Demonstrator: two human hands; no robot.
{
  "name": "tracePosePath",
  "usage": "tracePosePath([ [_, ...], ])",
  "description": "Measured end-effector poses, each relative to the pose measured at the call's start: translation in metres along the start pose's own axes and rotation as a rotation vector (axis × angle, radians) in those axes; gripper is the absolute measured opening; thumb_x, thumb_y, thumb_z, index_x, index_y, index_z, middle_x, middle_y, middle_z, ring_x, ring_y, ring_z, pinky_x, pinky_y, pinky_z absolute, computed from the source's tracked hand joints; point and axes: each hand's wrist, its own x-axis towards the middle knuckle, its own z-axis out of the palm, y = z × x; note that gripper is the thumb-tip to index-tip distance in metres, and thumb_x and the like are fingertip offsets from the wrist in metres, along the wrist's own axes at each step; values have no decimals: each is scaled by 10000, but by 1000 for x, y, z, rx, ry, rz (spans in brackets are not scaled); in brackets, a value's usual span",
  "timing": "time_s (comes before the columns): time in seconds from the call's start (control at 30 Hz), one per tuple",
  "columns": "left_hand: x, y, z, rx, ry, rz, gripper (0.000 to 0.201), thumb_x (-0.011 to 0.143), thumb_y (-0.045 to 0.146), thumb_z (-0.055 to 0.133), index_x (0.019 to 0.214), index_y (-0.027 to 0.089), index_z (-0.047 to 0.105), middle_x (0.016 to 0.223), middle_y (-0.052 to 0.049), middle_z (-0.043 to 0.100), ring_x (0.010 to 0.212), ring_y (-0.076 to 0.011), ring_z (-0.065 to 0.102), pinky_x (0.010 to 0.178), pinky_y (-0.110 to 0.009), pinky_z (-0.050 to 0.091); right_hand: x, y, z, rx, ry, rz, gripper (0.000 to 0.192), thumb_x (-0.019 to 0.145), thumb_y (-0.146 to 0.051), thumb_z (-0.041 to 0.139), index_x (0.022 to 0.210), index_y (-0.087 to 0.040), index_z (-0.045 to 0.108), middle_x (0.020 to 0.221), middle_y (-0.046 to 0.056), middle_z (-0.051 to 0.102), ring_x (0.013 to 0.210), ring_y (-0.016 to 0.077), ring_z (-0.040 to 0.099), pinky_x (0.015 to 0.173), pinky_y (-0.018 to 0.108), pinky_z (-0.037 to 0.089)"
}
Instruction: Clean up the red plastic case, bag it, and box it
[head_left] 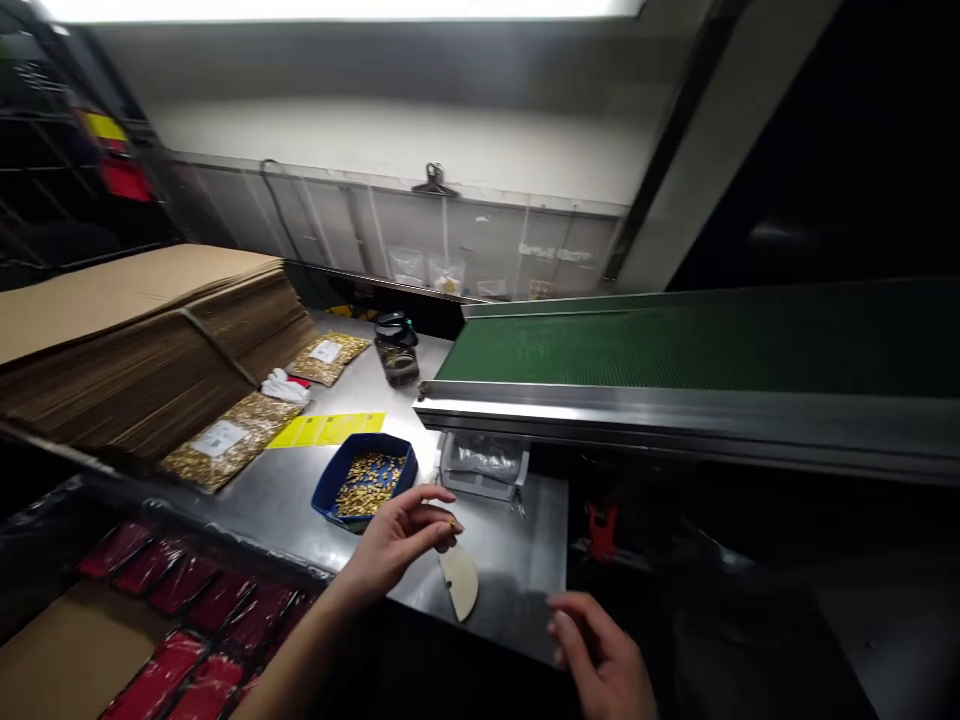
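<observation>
My left hand hovers over the steel table, just right of a blue tray filled with small gold parts. Its thumb and forefinger pinch one tiny gold part. Below it lies a pale half-round card on the table. My right hand is at the table's near edge with fingers apart, touching a clear plastic sheet or bag; whether it grips it is unclear.
A green conveyor belt runs to the right. A stack of flat cardboard fills the left. Two bags of gold parts, yellow labels, a dark jar and red packets in a box lie around.
</observation>
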Motion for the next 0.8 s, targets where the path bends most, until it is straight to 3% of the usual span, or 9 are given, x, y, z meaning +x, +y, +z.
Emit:
tracePosePath([
  [0.1,-8,15,51,-219,-102,-35,417,854,363,804,1171,184,601,904,-99,805,812,-204,730,750,-305,557,18,-54,-8,121,-55,-242,237,1018,-394,548,1142,-271,708,1000,47,699,865,186,669,779,273,536],
  [0.17,-10,22,74,-240,-161,-50,374,865,341,801,1154,197,612,906,-87,810,806,-184,717,763,-286,540,25,-79,-17,141,-80,-310,229,1015,-329,562,1186,-279,706,1013,38,689,893,176,660,815,270,524],
  [0.23,-11,25,89,-233,-192,-63,332,879,349,787,1127,201,623,911,-82,809,806,-181,709,765,-280,528,27,-90,-24,159,-102,-314,188,999,-294,596,1114,-275,744,978,27,683,867,162,653,808,263,514],
  [0.43,-15,18,116,-229,-205,-92,282,862,345,802,1058,193,668,795,-35,758,742,-158,679,712,-259,525,27,-61,-35,392,-129,-130,113,929,-306,715,878,-231,783,919,17,681,851,166,663,760,265,497],
  [0.53,-13,10,127,-305,-214,-191,367,806,398,841,1057,192,668,824,-55,775,644,-165,690,589,-256,538,27,-41,-37,519,-48,-50,191,903,-376,750,827,-200,748,825,4,659,751,144,617,707,256,476],
  [0.67,-10,-3,138,-337,-237,-288,439,701,524,888,846,152,704,708,-71,753,452,-121,586,388,-192,389,20,-24,-41,779,79,90,278,884,-462,770,908,-190,715,717,-12,641,646,120,573,631,243,473],
  [0.8,-11,-17,148,-367,-205,-300,480,689,597,871,733,137,740,535,-22,633,426,-78,480,390,-170,260,11,-23,-47,909,84,141,301,814,-440,850,905,-178,733,747,10,687,670,119,630,642,234,507],
])
